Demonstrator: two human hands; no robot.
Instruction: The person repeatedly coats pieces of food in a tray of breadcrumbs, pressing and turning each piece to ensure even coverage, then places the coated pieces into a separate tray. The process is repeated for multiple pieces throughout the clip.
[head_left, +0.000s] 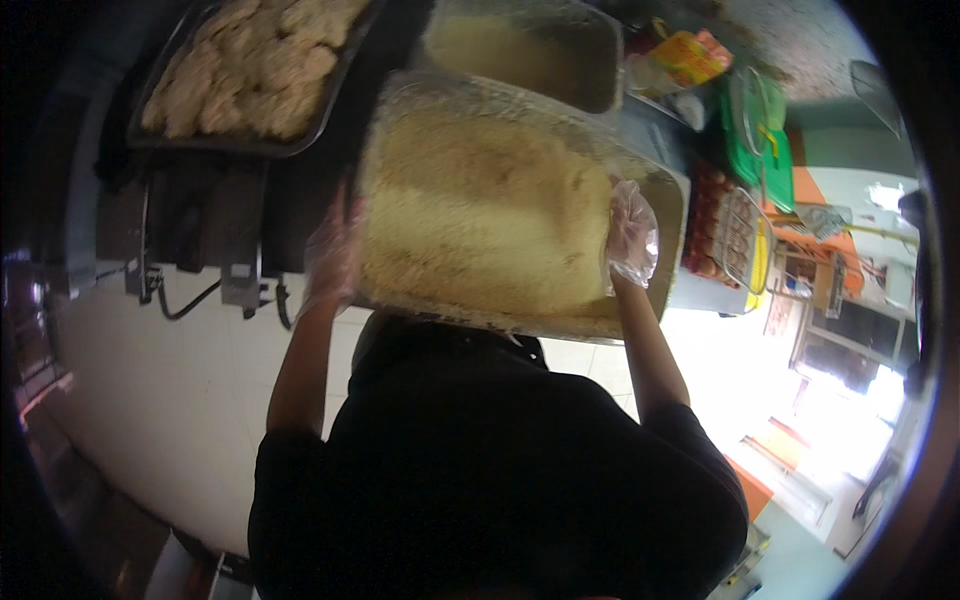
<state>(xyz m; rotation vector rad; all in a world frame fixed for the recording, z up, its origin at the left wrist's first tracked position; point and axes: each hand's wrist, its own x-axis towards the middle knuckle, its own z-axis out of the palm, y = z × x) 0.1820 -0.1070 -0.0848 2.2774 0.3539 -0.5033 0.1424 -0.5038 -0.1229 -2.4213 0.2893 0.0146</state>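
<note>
Directly before me is a clear plastic tub of pale, flour-like coating, with darker crumbs across parts of its surface. My left hand, in a thin clear plastic glove, holds the tub's left side; its fingertips are blurred. On the other side my right hand, gloved the same way, grips around the right edge of the coating-filled part. Beyond that hand lies a yellowish tub wall; whether it belongs to a second tub underneath, I cannot tell.
At the upper left stands a tray of coated, battered-looking pieces. Behind the tub is another clear container with pale contents. To the right are eggs, a wire basket, green plastic containers and a yellow-red packet.
</note>
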